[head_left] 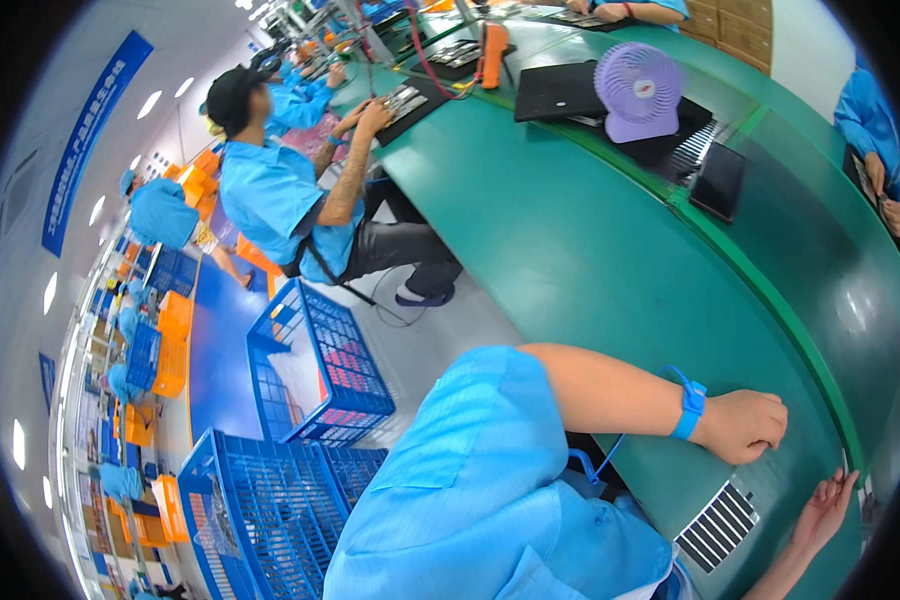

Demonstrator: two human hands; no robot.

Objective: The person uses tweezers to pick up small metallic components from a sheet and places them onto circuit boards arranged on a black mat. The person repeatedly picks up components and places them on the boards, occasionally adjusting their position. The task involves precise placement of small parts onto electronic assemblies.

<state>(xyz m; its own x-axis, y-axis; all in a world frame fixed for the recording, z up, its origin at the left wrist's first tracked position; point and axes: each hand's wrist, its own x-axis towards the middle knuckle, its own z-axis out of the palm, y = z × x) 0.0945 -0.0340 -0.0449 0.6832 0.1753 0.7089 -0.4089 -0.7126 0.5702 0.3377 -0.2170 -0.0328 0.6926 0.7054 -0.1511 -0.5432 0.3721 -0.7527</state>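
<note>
A long factory hall is stretching away at the left, with orange bins on shelving and a blue floor lane running beneath them. 3 blue plastic crates are standing on the floor: 1 by the lane (315, 365) and 2 lower down (260, 510), close to the person's blue-sleeved shoulder.

A green counter (570, 250) is curving across the middle of the view, a raised green strip running along it. A co-worker in a blue top and black cap (270, 190) is sitting at its far-left edge, both hands resting on a dark tray there. Further right on the counter, 1 orange handheld tool (494, 54) is standing upright, 1 flat black tray (560, 92) is lying behind 1 lilac desk fan (638, 90), and 1 small black tablet-like slab (719, 180) is lying just beside the strip. Nothing is lying between these things and the person's hands; the stretch of counter there is bare.

The person's left hand (745, 425) is resting on the counter curled into a loose fist, holding nothing visible, a blue wrist strap (688, 405) with a coiled cord circling the wrist. Below it, 1 small dark panel with pale stripes (718, 525) is lying flat at the near counter edge, apart from both hands. The right hand (825, 510) is hovering just right of the panel, fingers spread and palm open, near a thin upright pin at the strip.

At the far right, another worker's blue sleeve (865, 120) is showing.
</note>
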